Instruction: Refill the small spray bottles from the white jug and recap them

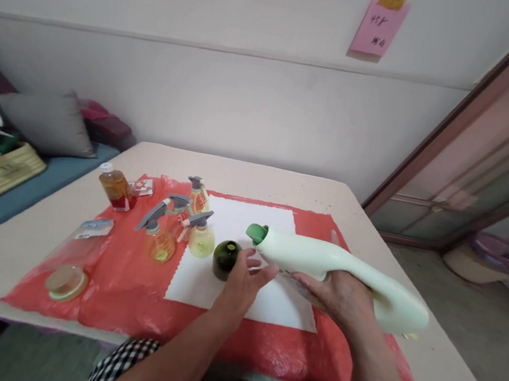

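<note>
My right hand (339,294) grips a long pale-green plastic bottle (321,260) from below, held on its side above the table. Its green spout (257,233) points left. My left hand (248,276) is loosely curled with its fingertips touching the bottle's neck just behind the spout. A small dark-green round jar (226,258) stands on the white cloth (250,215) right beside my left hand. Further left stand three small spray bottles with grey triggers (160,237), (202,234), (198,194).
A red plastic sheet (123,286) covers the beige table (9,242). On it are an amber bottle (114,188), a clear bag (93,229) and a round lid (67,282). A bed with cushions lies left; a glass door stands right. Pink notes hang on the wall.
</note>
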Action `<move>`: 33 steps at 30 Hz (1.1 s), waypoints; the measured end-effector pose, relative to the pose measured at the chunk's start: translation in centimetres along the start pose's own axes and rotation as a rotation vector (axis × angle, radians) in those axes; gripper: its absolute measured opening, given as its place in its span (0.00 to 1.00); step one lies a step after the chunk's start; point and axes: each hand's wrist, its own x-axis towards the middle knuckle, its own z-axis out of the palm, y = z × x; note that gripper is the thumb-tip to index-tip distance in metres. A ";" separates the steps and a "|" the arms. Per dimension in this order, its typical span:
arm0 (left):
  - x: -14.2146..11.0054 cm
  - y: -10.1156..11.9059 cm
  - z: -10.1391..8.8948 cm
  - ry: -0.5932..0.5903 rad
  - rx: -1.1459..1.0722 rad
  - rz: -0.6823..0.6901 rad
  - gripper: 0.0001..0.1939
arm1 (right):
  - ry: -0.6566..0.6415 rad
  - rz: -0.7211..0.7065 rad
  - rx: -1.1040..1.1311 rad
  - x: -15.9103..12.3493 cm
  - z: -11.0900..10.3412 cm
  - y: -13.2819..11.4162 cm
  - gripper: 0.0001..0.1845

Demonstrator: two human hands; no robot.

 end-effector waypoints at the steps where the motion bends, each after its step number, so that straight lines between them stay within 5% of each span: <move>1: 0.2 0.0 0.7 -0.053 -0.114 -0.092 0.31 | -0.003 -0.003 -0.017 -0.1 0.0 0.0 0.56; 7: 2.1 0.3 2.5 -0.081 -0.401 -0.173 0.30 | 0.054 -0.110 -0.143 -0.5 -0.3 -0.3 0.56; 19: 2.9 -0.8 2.8 0.079 -0.576 -0.281 0.22 | 0.074 -0.216 -0.321 -0.8 0.0 -1.0 0.53; 33: 2.7 -0.8 2.8 0.077 -0.782 -0.308 0.20 | 0.062 -0.288 -0.398 -0.6 0.3 -1.3 0.49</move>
